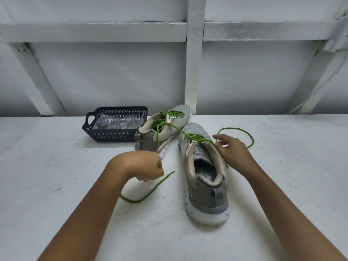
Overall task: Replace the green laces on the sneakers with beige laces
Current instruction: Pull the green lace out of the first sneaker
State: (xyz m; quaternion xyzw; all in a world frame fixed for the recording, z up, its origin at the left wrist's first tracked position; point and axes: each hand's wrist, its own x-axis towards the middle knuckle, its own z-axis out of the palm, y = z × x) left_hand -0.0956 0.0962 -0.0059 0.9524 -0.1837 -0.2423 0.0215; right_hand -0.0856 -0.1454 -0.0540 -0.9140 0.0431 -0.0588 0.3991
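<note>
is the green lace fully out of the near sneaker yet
No, the green lace is threaded across the front eyelets of the near sneaker, its ends trailing loose.

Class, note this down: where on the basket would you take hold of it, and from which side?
Grip the loop handle at the left end of the basket, coming from the left. It is an open cut-out fingers can hook through, and that side is free, while a sneaker crowds the right end.
</note>
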